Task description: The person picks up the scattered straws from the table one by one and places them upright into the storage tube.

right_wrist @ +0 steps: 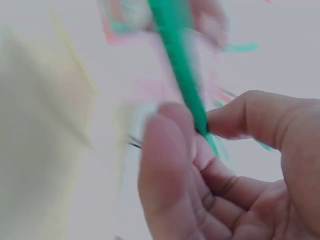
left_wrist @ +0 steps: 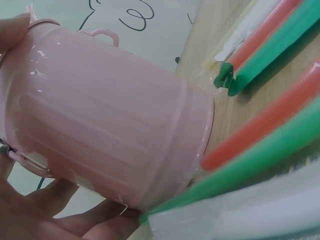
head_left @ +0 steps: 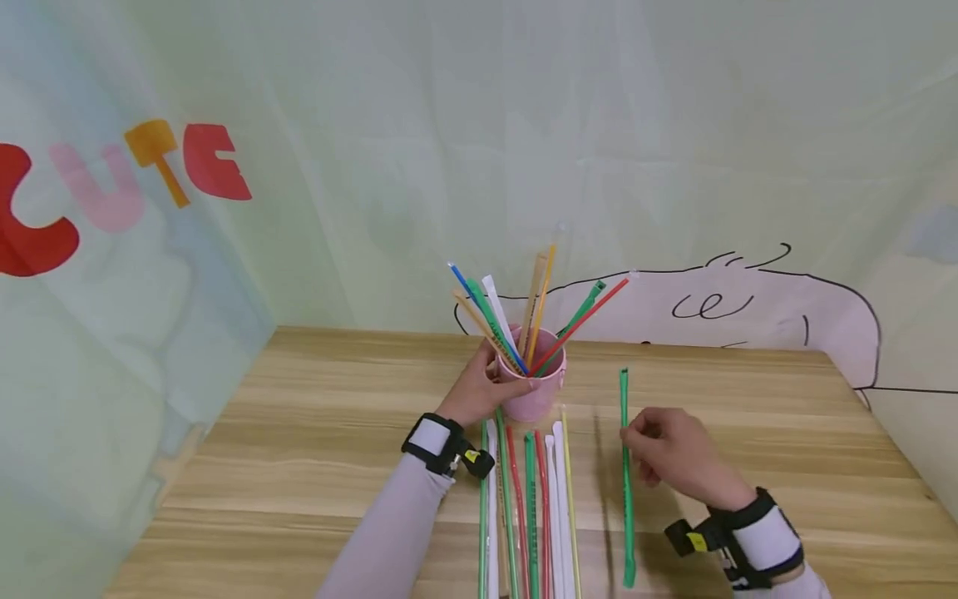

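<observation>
My left hand (head_left: 471,393) grips a small pink bucket (head_left: 530,406), thumb across its front near the rim. In the left wrist view the bucket (left_wrist: 100,105) shows ribbed sides and a small loop handle. Several wrapped straws lean out of it at various angles, among them a red straw (head_left: 591,316) and a blue straw (head_left: 459,274). Further right, my right hand (head_left: 677,453) pinches a wrapped green straw (head_left: 628,516) between thumb and fingers, held upright above the table. The right wrist view is blurred, but the green straw (right_wrist: 180,70) shows between the fingertips.
Side by side in front of the bucket lie several wrapped straws, including a green straw (head_left: 531,507), a white straw (head_left: 560,499) and a yellow straw (head_left: 571,499). The wooden table (head_left: 322,416) meets a printed curtain (head_left: 419,166) at the back.
</observation>
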`<state>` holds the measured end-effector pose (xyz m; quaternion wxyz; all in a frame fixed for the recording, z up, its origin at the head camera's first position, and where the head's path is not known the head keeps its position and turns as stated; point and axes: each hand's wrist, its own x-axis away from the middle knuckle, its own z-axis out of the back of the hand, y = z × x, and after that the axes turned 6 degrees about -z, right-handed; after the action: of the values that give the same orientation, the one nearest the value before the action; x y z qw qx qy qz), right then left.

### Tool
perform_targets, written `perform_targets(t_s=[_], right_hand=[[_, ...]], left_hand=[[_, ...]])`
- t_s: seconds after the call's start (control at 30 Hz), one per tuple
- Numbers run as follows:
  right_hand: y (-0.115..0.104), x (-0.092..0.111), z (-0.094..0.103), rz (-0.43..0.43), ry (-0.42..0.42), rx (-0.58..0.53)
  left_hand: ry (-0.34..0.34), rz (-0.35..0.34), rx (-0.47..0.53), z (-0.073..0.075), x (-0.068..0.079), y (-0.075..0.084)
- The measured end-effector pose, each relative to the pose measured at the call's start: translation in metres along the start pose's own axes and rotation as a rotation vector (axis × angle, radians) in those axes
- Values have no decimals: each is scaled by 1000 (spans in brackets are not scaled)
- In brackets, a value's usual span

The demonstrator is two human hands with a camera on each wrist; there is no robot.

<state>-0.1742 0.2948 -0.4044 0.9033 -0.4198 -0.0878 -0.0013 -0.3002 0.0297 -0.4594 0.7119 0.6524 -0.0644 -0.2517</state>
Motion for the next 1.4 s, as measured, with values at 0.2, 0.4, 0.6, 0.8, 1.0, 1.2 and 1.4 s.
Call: perform_targets(t_s=[0.2,0.4,0.6,0.8,1.0,1.2,1.4], right_hand=[[-28,4,51,124,108,-122],[-62,-1,70,303,405,-193],[-86,-20,60,462,547,-190],[-93,-42,38,448,505,-176],[-85,-64,9,353,407,-118],[-73,-83,-12,283,359,-13],[-64,-96,-25,243,406,58]], left_hand=[[7,15,3,2,1,-1],[15,22,-5,4,2,-2],[12,27,19,3,3,-1],[-2,15,28,3,3,-3],[-8,20,29,2,3,-1],[-9,0,27,3,3,0],[-16,-27,24,3,2,-1]])
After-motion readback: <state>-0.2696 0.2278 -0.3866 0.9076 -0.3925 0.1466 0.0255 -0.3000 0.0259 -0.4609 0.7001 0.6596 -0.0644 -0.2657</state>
